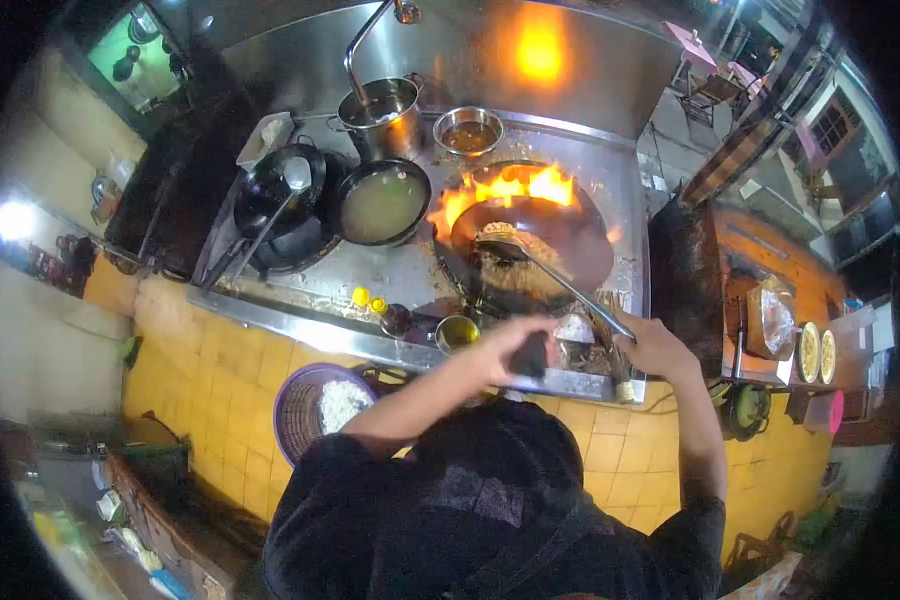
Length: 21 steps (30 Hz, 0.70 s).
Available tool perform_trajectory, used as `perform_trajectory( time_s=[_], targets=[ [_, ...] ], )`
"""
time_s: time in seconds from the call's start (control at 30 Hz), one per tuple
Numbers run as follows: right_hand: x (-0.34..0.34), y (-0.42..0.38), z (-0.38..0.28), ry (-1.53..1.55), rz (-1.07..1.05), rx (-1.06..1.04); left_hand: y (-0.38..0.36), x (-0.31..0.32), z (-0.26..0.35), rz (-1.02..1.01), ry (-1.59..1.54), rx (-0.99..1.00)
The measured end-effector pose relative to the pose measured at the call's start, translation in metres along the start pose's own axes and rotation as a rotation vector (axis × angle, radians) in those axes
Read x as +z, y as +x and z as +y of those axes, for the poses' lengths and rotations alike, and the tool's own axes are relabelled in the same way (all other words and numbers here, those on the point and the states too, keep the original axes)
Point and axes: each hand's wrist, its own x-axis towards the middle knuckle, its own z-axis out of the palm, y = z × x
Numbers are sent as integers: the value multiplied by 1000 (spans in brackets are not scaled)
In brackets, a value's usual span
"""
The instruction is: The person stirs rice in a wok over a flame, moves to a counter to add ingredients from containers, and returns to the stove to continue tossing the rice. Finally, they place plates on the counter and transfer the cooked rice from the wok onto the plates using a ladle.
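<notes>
My left hand (pixel 510 352) is closed around a dark, blurred piece in front of the wok (pixel 592 240). That piece looks like the wok's handle, perhaps with a cloth; where it joins is hidden. With my right hand (pixel 658 350) I grip the long metal handle of a ladle (pixel 570 288), its bowl down in the wok among brown food (pixel 525 272) that looks like noodles or rice. Tall orange flames (pixel 510 187) rise along the wok's far side.
Left of the wok are a pan of cloudy liquid (pixel 382 205), a black wok (pixel 270 205) with another ladle, and a tall pot (pixel 385 130). A bowl of brown liquid (pixel 468 138) stands behind. Bottles (pixel 395 318) and an oil cup (pixel 458 334) line the front. A purple basket (pixel 298 415) holds white rice.
</notes>
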Motion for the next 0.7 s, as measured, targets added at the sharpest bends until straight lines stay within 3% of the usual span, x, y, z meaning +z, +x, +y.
perform_trajectory(
  time_s=[0.03, 0.07, 0.1, 0.13, 0.27, 0.3, 0.4, 0.47, 0.5, 0.53, 0.6, 0.63, 0.67, 0.7],
  targets=[
    [9, 2, 10, 25, 44, -110, 15, -25, 14, -35, -95, -43],
    [14, 0, 18, 47, 92, -217, 28, -50, 20, -75, -28, 48],
    [12, -6, 15, 39, 97, -212, 38, -62, 13, 71, 53, 99],
    [9, -12, 5, 15, 73, -88, 42, -71, -3, 218, 137, 151],
    [24, -17, -13, -111, 139, 167, -31, -13, -72, 149, 386, 18],
    [35, -14, 1, -135, 161, 75, -37, -7, -72, 185, 361, -33],
    [31, -18, -9, -96, 76, 73, -7, -32, -21, 180, 414, -8],
    [53, -1, 7, -117, 118, 94, 28, -68, 6, 95, 129, 127],
    [61, 4, 15, -143, 168, 114, 27, -62, -1, 177, 262, 192],
    [56, 4, 19, -144, 180, 121, 27, -62, -23, 216, 206, 120],
    [39, 5, 29, -123, 288, 75, -6, -58, -60, -97, 740, 328],
    [31, 6, 45, 72, 291, -20, -25, -37, -62, 34, 534, 134],
    [20, 7, 38, 69, 299, -22, -38, -21, -62, 162, 321, -57],
    [8, 7, 28, 200, 198, 65, -30, -29, -55, 169, 423, -39]
  ],
)
